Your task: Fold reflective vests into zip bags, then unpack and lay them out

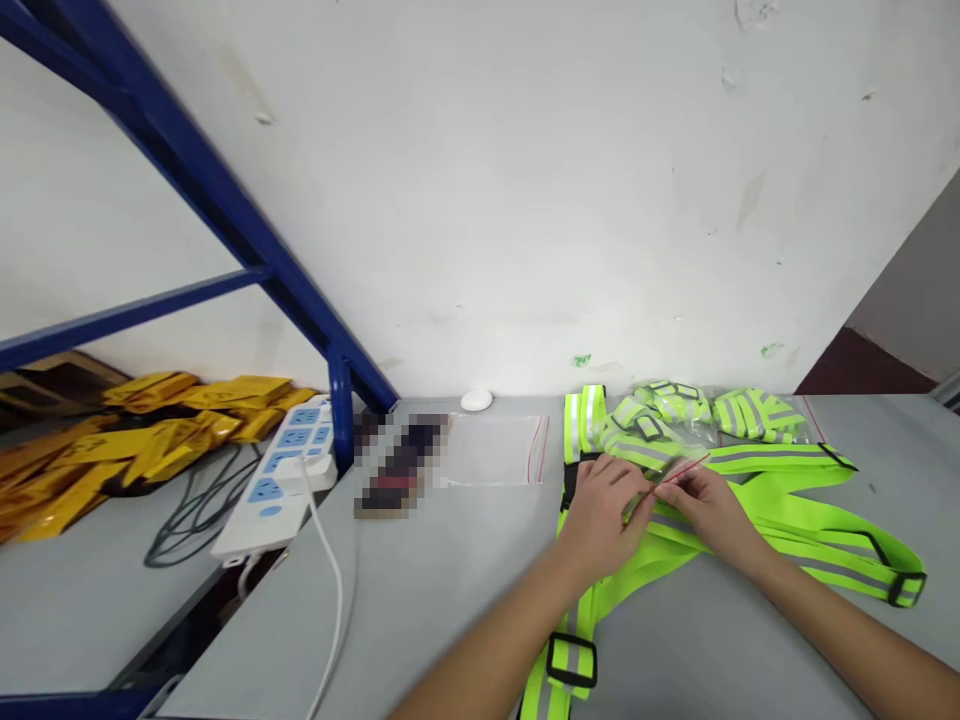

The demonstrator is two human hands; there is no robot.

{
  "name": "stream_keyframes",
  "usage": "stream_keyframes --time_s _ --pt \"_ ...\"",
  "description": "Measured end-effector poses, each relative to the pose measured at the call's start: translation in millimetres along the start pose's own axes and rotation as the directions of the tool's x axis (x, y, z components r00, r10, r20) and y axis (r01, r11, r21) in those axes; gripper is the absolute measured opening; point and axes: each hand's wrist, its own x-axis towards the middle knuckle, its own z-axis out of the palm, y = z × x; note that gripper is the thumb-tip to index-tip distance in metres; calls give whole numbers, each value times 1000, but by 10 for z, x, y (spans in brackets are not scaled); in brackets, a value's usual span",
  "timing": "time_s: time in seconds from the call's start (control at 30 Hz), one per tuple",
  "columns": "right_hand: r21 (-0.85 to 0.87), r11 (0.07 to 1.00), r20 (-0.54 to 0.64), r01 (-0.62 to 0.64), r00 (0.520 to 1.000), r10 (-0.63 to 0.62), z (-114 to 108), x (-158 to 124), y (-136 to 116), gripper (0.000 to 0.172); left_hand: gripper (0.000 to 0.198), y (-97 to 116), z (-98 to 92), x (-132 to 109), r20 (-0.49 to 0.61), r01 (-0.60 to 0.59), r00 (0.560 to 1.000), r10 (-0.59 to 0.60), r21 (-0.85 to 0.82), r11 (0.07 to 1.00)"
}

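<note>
Both grips clamped on clear bag between them, left hand, right hand, atop neon straps

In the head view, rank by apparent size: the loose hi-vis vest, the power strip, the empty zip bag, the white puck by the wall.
1. hi-vis vest, clearly largest.
2. power strip and empty zip bag: much alike; the strip reaches nearer the camera, so unranked.
3. white puck, smallest.
</note>
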Motion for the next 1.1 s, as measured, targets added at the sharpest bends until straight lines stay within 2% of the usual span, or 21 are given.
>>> stream_keyframes --time_s 0.17,0.27,0.4,0.57,0.73,0.9,1.1 --pt "23 999 19 25 999 -25 -12 -9 60 38 15 51 -2 24 1 111 994 -111 -57 992" --pt "22 996 59 82 995 -83 -21 -22 70 35 20 71 -11 21 15 128 992 -127 -68 989" --pt "27 994 127 105 986 -108 -25 -32 22 31 21 78 6 -6 -19 119 993 -120 -25 993" --pt "152 987 183 59 979 -87 -31 -32 -62 31 21 73 71 -25 -101 87 992 -81 52 995" --pt "163 986 233 40 969 -77 -50 -33 -65 31 21 66 75 -30 -88 81 993 -79 14 997" --pt "165 985 224 48 971 -84 -39 -23 -57 31 21 45 88 -36 -146 45 988 -41 24 999" --pt "196 980 189 -29 982 -9 -16 -53 -139 35 19 36 122 -21 -197 -23 979 43 107 994"
